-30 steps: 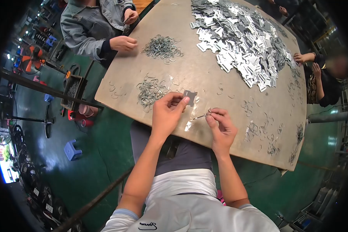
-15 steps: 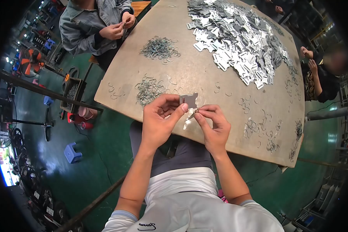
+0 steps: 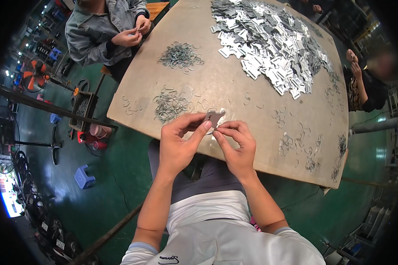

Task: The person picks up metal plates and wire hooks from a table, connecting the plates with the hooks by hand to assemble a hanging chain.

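Note:
My left hand (image 3: 181, 143) pinches a flat grey metal plate (image 3: 215, 117) with notched edges between thumb and fingers, just above the table's near edge. My right hand (image 3: 238, 145) is closed in a pinch at the plate's lower right corner. Whatever lies between its fingertips is too small and covered to name. Beyond my left hand is a loose heap of bent wire hooks (image 3: 170, 104) on the table. A large pile of similar metal plates (image 3: 269, 48) covers the far side.
The brown tabletop (image 3: 225, 84) bears another heap of wire hooks (image 3: 180, 56) and scattered hooks (image 3: 311, 164) at right. One co-worker's hands (image 3: 132, 34) are at the upper left, another's (image 3: 353, 62) at the right. A blue stool (image 3: 84, 176) stands on the floor.
My right hand has moved left and now meets the plate's corner. The plate has tilted and dropped slightly in my left hand.

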A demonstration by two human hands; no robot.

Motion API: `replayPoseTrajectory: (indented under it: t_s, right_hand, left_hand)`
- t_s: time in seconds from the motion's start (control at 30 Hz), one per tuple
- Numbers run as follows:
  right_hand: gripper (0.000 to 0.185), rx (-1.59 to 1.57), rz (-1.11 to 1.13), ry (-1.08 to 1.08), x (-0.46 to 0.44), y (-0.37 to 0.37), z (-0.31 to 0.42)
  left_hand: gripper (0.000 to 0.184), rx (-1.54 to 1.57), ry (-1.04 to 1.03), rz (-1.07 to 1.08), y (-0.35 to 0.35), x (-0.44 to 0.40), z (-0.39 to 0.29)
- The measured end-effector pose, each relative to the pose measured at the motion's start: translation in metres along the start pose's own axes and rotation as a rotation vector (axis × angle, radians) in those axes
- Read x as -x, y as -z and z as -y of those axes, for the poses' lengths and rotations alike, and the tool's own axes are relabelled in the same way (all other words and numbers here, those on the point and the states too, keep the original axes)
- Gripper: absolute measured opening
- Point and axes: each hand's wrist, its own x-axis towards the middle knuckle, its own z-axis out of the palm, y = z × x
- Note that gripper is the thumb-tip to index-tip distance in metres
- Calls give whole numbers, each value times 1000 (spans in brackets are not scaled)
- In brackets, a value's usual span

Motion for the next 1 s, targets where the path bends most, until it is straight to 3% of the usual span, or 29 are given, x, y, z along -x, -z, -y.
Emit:
replayPoseTrajectory:
  t_s: [0.3,0.8,1.0]
  right_hand:
    - [26,39,-17,5,0,0,-1]
    - [15,91,-6,167,-4,-3,-4]
    - [19,226,-101,85,-16,15,-29]
  left_hand:
    - [25,46,35,-35,3,1,3]
    - [23,-35,2,-69,6,8,0]
    - [24,-73,-28,-109,10,9,-2]
